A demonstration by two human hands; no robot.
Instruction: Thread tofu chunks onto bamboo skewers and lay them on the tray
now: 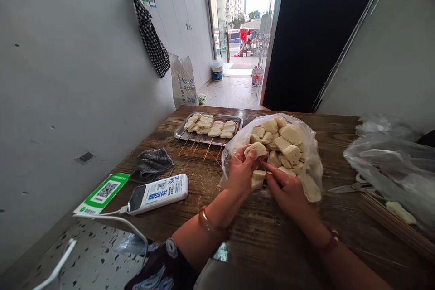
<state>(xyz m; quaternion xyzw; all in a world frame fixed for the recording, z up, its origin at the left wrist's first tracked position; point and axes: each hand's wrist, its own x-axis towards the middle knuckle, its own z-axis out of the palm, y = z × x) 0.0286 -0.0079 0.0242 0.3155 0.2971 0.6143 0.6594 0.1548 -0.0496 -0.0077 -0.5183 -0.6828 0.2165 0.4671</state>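
Observation:
My left hand (240, 163) is closed round a pale, bun-like slice (256, 149), held up at the near edge of a clear plastic bag (314, 147). My right hand (283, 186) pinches a thin wooden skewer (263, 163), whose tip is close to that slice; whether it has gone in is hidden by my fingers. Heaped in the open bag are many similar pale slices (288, 133). Two more slices (258, 175) lie just below my hands. Behind on the left, a metal tray (239, 122) carries skewered slices (215, 129), their sticks jutting over its near rim.
Left on the table are a grey cloth (152, 164), a white power bank (166, 192) with a phone, and a green QR card (107, 192). To the right lie scissors (346, 188), a bundle of skewers (394, 222) and crumpled plastic bags (384, 154). A wall stands close on the left.

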